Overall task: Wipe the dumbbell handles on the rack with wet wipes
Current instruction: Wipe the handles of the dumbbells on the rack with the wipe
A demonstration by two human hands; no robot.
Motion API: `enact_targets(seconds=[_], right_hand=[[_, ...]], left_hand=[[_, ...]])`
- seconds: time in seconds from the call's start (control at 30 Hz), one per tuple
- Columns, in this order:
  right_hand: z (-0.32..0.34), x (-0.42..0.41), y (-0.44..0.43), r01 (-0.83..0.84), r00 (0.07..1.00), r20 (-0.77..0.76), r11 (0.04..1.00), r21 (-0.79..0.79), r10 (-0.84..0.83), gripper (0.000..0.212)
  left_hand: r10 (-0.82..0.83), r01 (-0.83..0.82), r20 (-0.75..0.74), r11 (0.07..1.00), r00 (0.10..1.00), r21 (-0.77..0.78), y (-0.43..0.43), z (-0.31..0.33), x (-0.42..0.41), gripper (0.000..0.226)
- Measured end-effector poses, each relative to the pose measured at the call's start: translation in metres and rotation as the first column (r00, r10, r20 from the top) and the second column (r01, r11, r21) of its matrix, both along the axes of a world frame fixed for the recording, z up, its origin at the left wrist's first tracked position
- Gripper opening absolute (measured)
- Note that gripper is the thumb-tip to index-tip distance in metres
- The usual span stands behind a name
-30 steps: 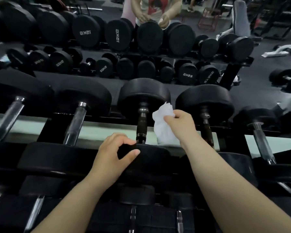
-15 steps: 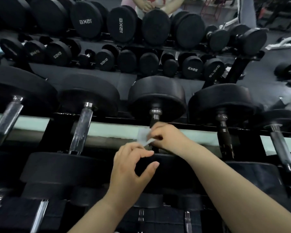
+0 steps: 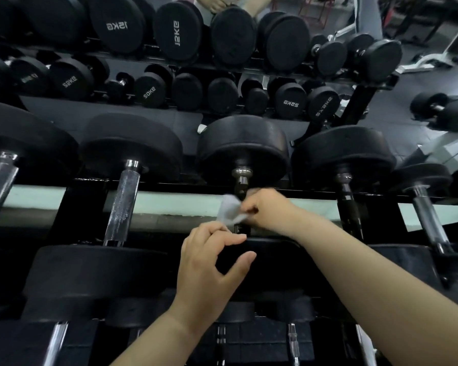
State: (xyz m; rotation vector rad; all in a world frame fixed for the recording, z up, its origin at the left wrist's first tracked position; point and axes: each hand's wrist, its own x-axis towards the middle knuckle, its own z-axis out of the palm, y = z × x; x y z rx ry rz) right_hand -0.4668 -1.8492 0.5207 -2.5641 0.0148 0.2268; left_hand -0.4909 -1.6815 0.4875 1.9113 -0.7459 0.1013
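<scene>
While our right hand (image 3: 269, 211) curled around the wet wipe (image 3: 229, 212) on the middle dumbbell handle (image 3: 241, 190), our left hand (image 3: 209, 265) rested loose-fingered on its near head (image 3: 270, 249); we judged the bunched wipe could slip, leaving patches unwiped.

Crumpled white wet wipe (image 3: 229, 212) against dark racked dumbbell handle (image 3: 240, 181)

The wipe (image 3: 229, 211) is a blurred smear just left of the right hand (image 3: 269, 210), which hides the middle of the handle (image 3: 241, 180). That hand's fingertips are out of sight. Whether the left hand (image 3: 209, 265) touches the weight (image 3: 275, 249) beneath it cannot be told. Far above both hands, a person (image 3: 224, 2) is cut off by the top edge.
</scene>
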Motion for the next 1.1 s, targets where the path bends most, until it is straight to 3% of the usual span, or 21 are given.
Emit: enact_targets(seconds=[0.07, 0.13, 0.2, 0.27, 0.33, 0.4, 0.5, 0.57, 0.63, 0.7, 0.8, 0.9, 1.0, 1.07, 1.1], right_hand=[[0.001, -0.007, 0.004, -0.075, 0.993, -0.089, 0.997, 0.002, 0.075, 0.011], [0.002, -0.003, 0.005, -0.037, 0.998, -0.057, 0.999, -0.026, 0.035, 0.014], [0.004, 0.008, 0.003, 0.078, 0.996, 0.058, 0.995, -0.057, -0.075, 0.013], [0.008, 0.017, 0.0, 0.234, 0.961, 0.151, 0.972, 0.015, -0.234, 0.026], [0.009, 0.019, 0.0, 0.296, 0.941, 0.151, 0.953, 0.067, -0.303, 0.031], [0.01, 0.013, 0.001, 0.201, 0.976, 0.082, 0.979, 0.014, -0.202, 0.014], [0.006, -0.004, 0.006, -0.068, 0.992, -0.112, 0.987, -0.146, 0.051, 0.014], [0.009, -0.007, 0.006, -0.067, 0.985, -0.162, 0.995, -0.072, 0.055, 0.012], [0.011, 0.002, 0.005, -0.034, 0.995, -0.1, 0.995, -0.095, 0.024, 0.018], [0.008, 0.015, 0.001, 0.132, 0.99, 0.061, 0.985, -0.112, -0.126, 0.02], [0.001, 0.023, -0.001, 0.34, 0.924, 0.18, 0.94, 0.018, -0.337, 0.016], [-0.001, 0.013, -0.001, 0.221, 0.97, 0.11, 0.975, -0.013, -0.219, 0.014], [0.002, -0.007, 0.001, -0.002, 0.997, -0.078, 1.0, -0.013, 0.001, 0.012], [0.004, -0.014, 0.0, 0.049, 0.991, -0.124, 0.995, 0.085, -0.039, 0.018], [0.005, -0.015, -0.002, 0.153, 0.986, -0.089, 0.98, 0.131, -0.142, 0.03]], left_hand=[[0.012, -0.012, 0.005, 1.0, 1.0, -0.006, 0.0, 0.001, -0.001, 0.026], [0.012, -0.012, 0.002, 1.0, 1.0, -0.004, -0.001, 0.002, -0.001, 0.026], [0.007, -0.007, -0.013, 1.0, 1.0, -0.003, 0.0, 0.003, -0.002, 0.027], [0.005, -0.005, -0.014, 1.0, 1.0, 0.0, 0.0, 0.003, -0.002, 0.027], [0.006, -0.006, -0.016, 1.0, 1.0, 0.003, 0.0, 0.004, -0.002, 0.027], [0.005, -0.005, -0.03, 1.0, 1.0, 0.004, 0.0, 0.004, -0.002, 0.028], [0.008, -0.008, -0.061, 1.0, 0.998, 0.004, 0.001, 0.003, -0.002, 0.031], [0.0, 0.001, -0.077, 1.0, 0.997, 0.012, 0.0, 0.004, -0.002, 0.033], [-0.01, 0.011, -0.074, 1.0, 0.997, 0.017, 0.0, 0.004, -0.001, 0.033], [-0.015, 0.017, -0.061, 1.0, 0.998, 0.021, 0.001, 0.004, 0.0, 0.032], [-0.018, 0.02, -0.064, 1.0, 0.998, 0.023, 0.0, 0.005, 0.0, 0.031], [-0.022, 0.023, -0.08, 1.0, 0.997, 0.009, 0.001, 0.005, 0.0, 0.032], [-0.016, 0.016, -0.096, 1.0, 0.995, 0.001, 0.0, 0.005, 0.0, 0.041], [-0.005, 0.005, -0.114, 1.0, 0.993, 0.006, 0.0, 0.005, 0.0, 0.034], [-0.003, 0.004, -0.121, 1.0, 0.993, 0.007, 0.0, 0.004, 0.0, 0.033]])
